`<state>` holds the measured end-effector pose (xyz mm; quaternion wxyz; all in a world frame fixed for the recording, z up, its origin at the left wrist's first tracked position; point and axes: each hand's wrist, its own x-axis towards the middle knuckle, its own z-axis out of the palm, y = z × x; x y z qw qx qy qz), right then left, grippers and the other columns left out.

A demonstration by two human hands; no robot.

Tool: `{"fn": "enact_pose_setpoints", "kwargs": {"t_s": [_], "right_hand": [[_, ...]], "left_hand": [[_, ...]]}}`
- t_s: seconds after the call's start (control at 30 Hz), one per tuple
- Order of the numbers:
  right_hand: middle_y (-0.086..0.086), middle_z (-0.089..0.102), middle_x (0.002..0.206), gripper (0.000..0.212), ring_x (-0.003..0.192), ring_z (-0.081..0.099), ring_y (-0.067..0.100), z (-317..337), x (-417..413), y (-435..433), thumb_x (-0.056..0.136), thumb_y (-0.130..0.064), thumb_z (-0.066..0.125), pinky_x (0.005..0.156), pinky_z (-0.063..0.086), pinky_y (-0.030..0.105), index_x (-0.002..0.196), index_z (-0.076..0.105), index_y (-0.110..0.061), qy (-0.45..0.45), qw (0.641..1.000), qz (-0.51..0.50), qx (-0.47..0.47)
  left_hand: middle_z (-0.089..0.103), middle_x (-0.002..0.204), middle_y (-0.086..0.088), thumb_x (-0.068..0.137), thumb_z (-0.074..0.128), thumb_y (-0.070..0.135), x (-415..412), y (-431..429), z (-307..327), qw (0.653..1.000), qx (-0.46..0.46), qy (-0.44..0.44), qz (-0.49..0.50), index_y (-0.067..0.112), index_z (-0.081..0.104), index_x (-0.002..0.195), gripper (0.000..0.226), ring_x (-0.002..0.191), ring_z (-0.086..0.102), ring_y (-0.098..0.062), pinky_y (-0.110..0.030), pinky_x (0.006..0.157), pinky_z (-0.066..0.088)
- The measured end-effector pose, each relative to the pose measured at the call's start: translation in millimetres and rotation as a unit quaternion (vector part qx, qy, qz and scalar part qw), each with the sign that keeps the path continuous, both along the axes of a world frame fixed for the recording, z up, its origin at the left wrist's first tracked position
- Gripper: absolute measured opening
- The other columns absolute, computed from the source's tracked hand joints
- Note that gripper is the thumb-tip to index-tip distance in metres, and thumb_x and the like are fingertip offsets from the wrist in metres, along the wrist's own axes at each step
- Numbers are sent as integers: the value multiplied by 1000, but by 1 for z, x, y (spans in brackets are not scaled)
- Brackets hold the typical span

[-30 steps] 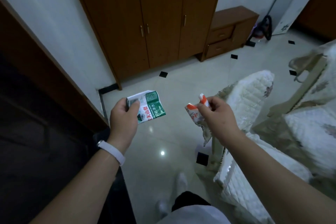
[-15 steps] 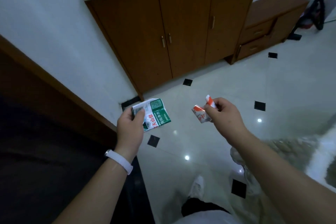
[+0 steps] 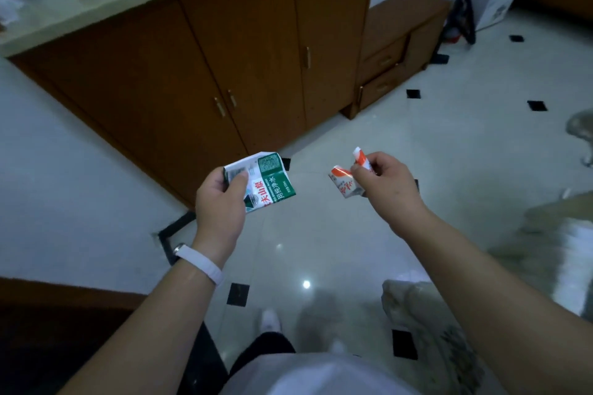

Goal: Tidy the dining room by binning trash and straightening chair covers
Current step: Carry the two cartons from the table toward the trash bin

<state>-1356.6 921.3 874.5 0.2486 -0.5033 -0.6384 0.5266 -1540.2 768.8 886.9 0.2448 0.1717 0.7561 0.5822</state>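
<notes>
My left hand point(image 3: 221, 199) grips a crumpled green and white label wrapper point(image 3: 269, 179) with red characters, thumb on top of it. My right hand point(image 3: 388, 186) pinches a small crumpled orange and white wrapper point(image 3: 345, 181) between thumb and fingers. Both hands are held out over the pale tiled floor point(image 3: 321, 240), roughly level with each other and apart. A chair with a quilted white cover point(image 3: 545, 250) shows blurred at the right edge.
A brown wooden cabinet point(image 3: 244, 58) with a pale top stands straight ahead, with a low drawer unit point(image 3: 394, 54) to its right. A white wall point(image 3: 64, 154) runs along the left. A vacuum cleaner point(image 3: 462, 22) sits far right. My white shoe point(image 3: 271, 321) is below.
The view has swung left and upward toward the cabinet, and the covered chairs slid out to the right edge. Both hands keep the same hold on their wrappers.
</notes>
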Motion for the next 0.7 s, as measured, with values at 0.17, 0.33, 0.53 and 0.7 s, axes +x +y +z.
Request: {"fn": "enact_pose_setpoints", "kwargs": {"t_s": [0.17,0.33,0.53,0.7], "right_hand": [[12,65,80,20,67,56,19,-13,-21,44,90,-29,65,74,56,52,83,63,-11,-9,998,-54,-4],[12,65,78,22,66,55,22,-8,-53,97,81,-38,65,69,55,51,80,63,-16,-18,991,-133,14],[13,62,76,16,66,54,24,12,-95,150,88,-29,65,64,47,36,82,63,-14,-36,977,-207,29],[2,59,71,16,64,51,16,17,-116,180,87,-30,65,64,48,38,80,63,-16,-36,968,-245,47]], "left_hand": [[76,90,-1,98,58,16,-35,73,-12,998,20,-47,-44,20,68,95,11,85,74,-23,-52,80,59],[76,88,0,98,57,14,-88,155,-16,991,41,-69,-108,19,68,94,12,85,74,-24,-54,81,59],[76,93,-3,98,58,18,-152,248,-7,974,49,-97,-200,19,69,97,11,86,74,-24,-52,80,59],[74,95,-8,99,57,16,-171,314,-4,964,52,-94,-245,19,67,93,12,87,73,-27,-48,77,61]]}}
